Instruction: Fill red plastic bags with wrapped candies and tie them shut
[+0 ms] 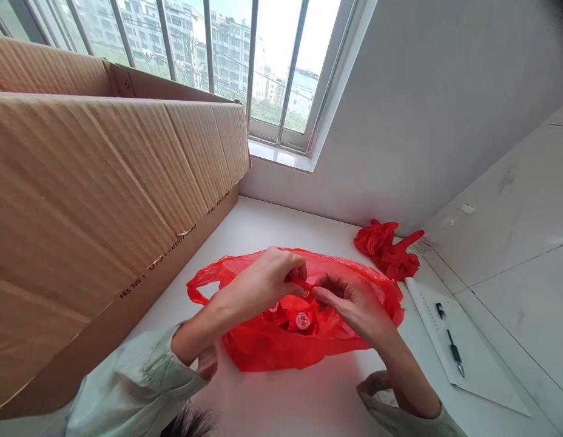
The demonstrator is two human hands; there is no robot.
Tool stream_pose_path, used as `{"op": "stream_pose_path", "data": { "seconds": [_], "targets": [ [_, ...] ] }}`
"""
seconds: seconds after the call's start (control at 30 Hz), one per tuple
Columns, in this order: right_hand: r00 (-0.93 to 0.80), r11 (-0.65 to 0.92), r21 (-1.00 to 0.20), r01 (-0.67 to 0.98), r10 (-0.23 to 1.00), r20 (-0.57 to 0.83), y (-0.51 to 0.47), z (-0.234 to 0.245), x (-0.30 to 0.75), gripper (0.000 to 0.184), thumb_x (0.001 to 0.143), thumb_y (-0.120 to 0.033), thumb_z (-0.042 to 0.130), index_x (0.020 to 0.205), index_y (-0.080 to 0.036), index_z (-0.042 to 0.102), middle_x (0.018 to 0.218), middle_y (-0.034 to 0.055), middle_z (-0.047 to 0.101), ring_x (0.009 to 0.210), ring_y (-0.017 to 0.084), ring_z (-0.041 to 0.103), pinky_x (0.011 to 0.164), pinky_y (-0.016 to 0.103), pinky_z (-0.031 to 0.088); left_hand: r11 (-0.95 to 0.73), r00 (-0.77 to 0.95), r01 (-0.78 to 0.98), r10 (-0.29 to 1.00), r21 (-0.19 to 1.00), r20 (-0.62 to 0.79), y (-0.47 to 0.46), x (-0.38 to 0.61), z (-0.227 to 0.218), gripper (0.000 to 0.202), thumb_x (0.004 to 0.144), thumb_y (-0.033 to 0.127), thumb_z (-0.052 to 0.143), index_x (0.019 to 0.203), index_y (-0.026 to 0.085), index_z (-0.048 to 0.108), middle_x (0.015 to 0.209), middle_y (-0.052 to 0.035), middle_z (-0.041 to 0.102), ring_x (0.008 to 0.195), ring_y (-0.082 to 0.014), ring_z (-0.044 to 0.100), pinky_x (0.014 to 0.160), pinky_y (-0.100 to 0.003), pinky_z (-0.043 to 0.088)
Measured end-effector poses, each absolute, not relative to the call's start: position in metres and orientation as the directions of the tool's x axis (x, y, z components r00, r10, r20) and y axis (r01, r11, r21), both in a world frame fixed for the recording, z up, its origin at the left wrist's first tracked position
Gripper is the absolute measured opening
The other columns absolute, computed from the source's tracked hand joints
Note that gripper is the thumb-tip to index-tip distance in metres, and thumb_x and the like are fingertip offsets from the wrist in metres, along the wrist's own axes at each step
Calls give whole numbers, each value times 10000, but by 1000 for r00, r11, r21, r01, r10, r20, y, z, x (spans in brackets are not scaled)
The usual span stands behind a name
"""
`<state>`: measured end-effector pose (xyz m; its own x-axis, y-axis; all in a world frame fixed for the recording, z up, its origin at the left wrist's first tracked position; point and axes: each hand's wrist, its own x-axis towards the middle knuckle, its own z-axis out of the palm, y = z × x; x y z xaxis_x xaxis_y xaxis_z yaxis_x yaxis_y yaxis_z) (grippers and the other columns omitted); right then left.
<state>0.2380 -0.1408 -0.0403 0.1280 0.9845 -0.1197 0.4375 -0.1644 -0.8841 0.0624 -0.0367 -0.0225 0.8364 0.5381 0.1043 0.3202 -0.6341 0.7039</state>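
Observation:
A red plastic bag [272,355] lies spread open on the white table [286,212]. Several small red packets [303,321] with white round labels rest inside it. Over the bag's mouth, my left hand [279,270] and my right hand [352,297] pinch a small red wrapped packet [306,292] with gold print between them. The fingers of both hands are closed at its two ends. What the wrapper contains is hidden.
A large open cardboard box [117,182] stands at the left. Crumpled red plastic bags [391,249] lie by the wall at the back right. A spiral notebook [472,346] with a black pen [454,352] on it lies at the right. A barred window [281,73] is behind.

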Motion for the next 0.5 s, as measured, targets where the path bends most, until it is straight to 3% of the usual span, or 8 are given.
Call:
{"op": "stream_pose_path", "data": {
  "seconds": [0.23, 0.37, 0.5],
  "targets": [
    [41, -149, -872, 466, 988, -146, -143, -40, 236, 220, 920, -428, 537, 826, -246, 617, 800, -4, 608, 728, 168, 542, 644, 304, 413, -661, 861, 327, 503, 676, 77, -41, 63, -28, 109, 900, 121, 553, 826, 174, 613, 772, 22, 601, 656, -115, 500, 591, -241, 333],
    [12, -125, -871, 475, 991, -136, -142, -39, 235, 261, 922, -396, 523, 731, -220, 548, 703, -19, 491, 668, 143, 449, 591, 293, 353, -675, 861, 324, 501, 663, 90, -40, 61, -28, 45, 903, 165, 600, 860, 172, 613, 809, 11, 604, 739, -135, 510, 615, -236, 341],
    [14, -141, -876, 461, 988, -151, -142, -40, 238, 289, 911, -425, 535, 711, -216, 518, 694, -26, 473, 650, 129, 448, 576, 265, 366, -629, 858, 347, 513, 696, 35, -34, 61, -29, 78, 881, 232, 655, 864, 176, 604, 764, 30, 584, 629, -114, 486, 538, -228, 329]
  ]
}}
